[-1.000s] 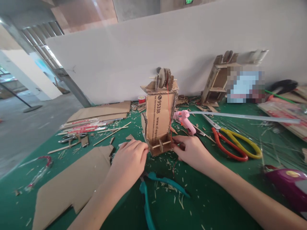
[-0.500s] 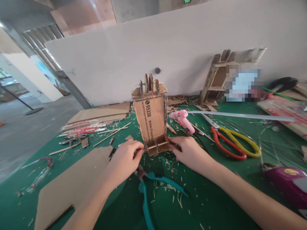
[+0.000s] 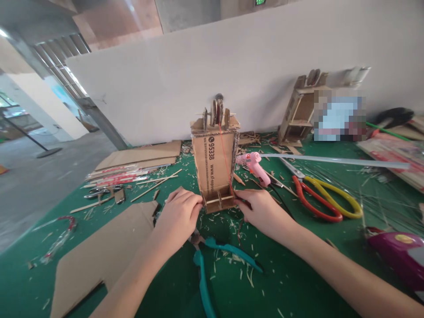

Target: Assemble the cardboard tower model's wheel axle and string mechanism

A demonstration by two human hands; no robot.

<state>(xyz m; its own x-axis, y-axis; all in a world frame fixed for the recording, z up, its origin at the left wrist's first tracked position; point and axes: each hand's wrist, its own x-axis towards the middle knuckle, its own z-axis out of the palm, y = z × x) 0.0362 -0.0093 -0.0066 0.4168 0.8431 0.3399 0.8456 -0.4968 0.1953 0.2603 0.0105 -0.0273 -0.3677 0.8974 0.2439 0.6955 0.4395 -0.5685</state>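
Here, in the head view, the cardboard model stands upright on the green table, between the two hands. The left hand is mostly closed, fingers curled and tips at the model's lower left corner; whether it grips the corner, I cannot tell. The right hand has its thumb and index finger drawn close together at the lower right side, and what lies between them is hidden. A red string runs from the wheels on top down to that side. Pliers lie open in front, a pink glue gun and scissors lie to the right, and a cardboard sheet lies to the left
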